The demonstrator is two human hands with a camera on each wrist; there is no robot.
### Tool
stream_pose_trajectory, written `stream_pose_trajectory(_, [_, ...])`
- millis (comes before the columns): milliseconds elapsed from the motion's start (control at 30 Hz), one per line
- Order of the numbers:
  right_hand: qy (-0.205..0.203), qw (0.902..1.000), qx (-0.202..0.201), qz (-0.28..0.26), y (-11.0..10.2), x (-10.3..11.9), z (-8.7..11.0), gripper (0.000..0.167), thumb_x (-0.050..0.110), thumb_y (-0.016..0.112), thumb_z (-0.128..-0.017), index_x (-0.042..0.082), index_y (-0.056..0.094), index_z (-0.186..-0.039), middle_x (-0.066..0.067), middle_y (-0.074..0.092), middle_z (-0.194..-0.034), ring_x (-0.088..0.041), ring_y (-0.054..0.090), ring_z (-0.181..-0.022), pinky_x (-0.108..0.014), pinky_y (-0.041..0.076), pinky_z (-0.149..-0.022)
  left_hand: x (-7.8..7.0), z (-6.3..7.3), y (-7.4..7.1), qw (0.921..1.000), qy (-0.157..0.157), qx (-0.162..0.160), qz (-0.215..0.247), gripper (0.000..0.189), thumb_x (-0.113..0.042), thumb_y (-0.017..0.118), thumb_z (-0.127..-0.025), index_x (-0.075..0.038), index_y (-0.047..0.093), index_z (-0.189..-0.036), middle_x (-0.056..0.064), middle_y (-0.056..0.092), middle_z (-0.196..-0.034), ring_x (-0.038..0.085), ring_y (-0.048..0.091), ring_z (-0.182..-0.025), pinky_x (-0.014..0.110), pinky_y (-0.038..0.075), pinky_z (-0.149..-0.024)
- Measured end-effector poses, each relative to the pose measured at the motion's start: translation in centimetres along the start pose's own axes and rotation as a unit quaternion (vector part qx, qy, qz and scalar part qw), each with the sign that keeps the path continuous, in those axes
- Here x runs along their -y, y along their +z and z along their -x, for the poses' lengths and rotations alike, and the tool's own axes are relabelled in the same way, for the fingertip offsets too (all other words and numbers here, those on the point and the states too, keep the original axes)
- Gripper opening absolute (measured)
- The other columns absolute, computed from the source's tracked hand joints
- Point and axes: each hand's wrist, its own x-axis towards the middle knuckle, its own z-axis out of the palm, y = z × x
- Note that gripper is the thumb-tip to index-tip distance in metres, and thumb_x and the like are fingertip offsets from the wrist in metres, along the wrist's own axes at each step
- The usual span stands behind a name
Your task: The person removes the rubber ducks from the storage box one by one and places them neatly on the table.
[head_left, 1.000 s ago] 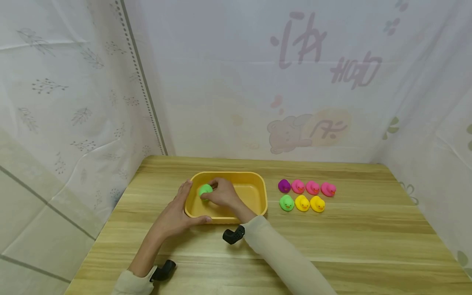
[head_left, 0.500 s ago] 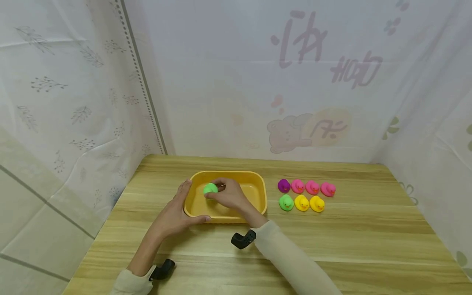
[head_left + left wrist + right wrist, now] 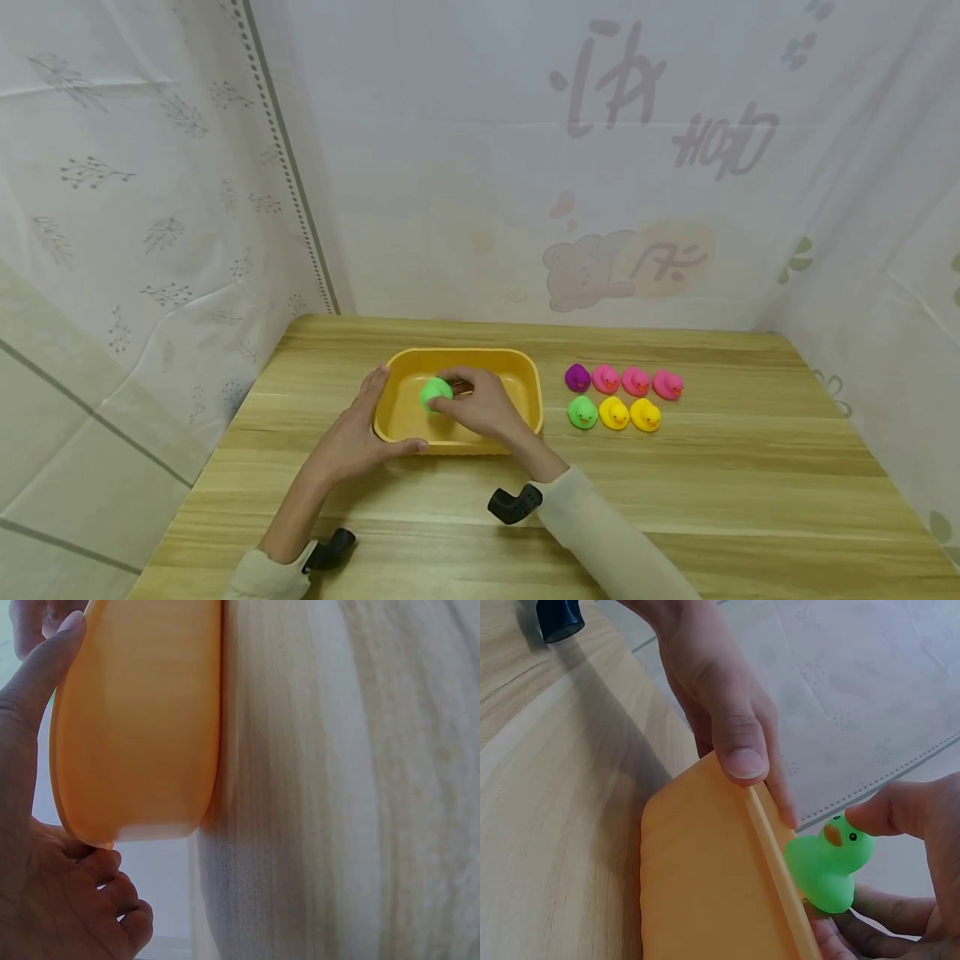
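In the head view, a green rubber duck (image 3: 436,394) is pinched between the thumb and fingers of my right hand (image 3: 483,406), above the floor of a yellow plastic tub (image 3: 517,367). The right wrist view shows that duck (image 3: 829,862) upright near the tub's rim, thumb on its head and fingers under its body. My left hand (image 3: 352,442) grips the tub's near left corner, thumb on the front rim and fingers along the left end. In the left wrist view, several of its fingers (image 3: 120,900) curl beside the tub's end.
Right of the tub stand two rows of rubber ducks. The back row has a purple duck (image 3: 577,378) and pink ducks (image 3: 636,382); the front row has a green duck (image 3: 582,412) and yellow ducks (image 3: 614,413). Patterned curtains (image 3: 450,167) border the wooden table (image 3: 735,467).
My right hand has carried the green duck rightward from the tub's left part and slightly toward me. My left hand has stayed on the tub, and the rows of ducks have not changed.
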Motion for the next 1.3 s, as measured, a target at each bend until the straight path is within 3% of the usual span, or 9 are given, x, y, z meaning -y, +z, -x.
stream_pose_trajectory(267, [-0.024,0.9994,-0.011,-0.021,-1.2,0.0,1.3,0.046,0.037,0.079,-0.089,0.014,0.072,-0.128,-0.003,0.075,-0.116,-0.02,0.073,-0.103,-0.033,0.062,-0.086,0.1,0.0,0.0,1.0,-0.002,0.0,0.0,0.137,-0.076,0.08,-0.069,-0.018,0.004,-0.167,0.011,0.008,-0.174,0.043,0.017,-0.158,0.069,0.028,-0.12])
stream_pose_trajectory(567, [-0.022,0.9977,-0.026,-0.058,-2.6,-0.8,2.2,0.045,0.032,0.08,-0.089,0.011,0.071,-0.128,-0.008,0.074,-0.118,-0.022,0.073,-0.105,-0.032,0.062,-0.089,0.2,-0.2,0.1,1.0,-0.001,-0.003,-0.002,0.138,-0.076,0.08,-0.068,-0.016,0.006,-0.167,0.011,0.009,-0.174,0.041,0.016,-0.159,0.068,0.028,-0.121])
stream_pose_trajectory(900, [-0.037,0.9968,-0.045,-0.056,-4.5,-0.8,3.0,0.043,0.025,0.079,-0.091,0.009,0.07,-0.13,-0.01,0.073,-0.121,-0.023,0.071,-0.107,-0.03,0.061,-0.094,0.0,0.1,0.0,1.0,-0.002,-0.005,0.002,0.137,-0.075,0.08,-0.069,-0.018,0.003,-0.167,0.015,0.009,-0.174,0.045,0.018,-0.157,0.069,0.028,-0.12])
stream_pose_trajectory(1300, [-0.027,0.9955,-0.06,-0.069,-7.0,-0.9,3.8,0.045,0.023,0.078,-0.092,0.007,0.068,-0.133,-0.014,0.073,-0.123,-0.024,0.073,-0.105,-0.025,0.061,-0.086,0.1,0.1,0.0,0.9999,-0.001,-0.008,-0.009,0.138,-0.075,0.081,-0.068,-0.016,0.005,-0.167,0.016,0.009,-0.173,0.043,0.018,-0.158,0.068,0.028,-0.121])
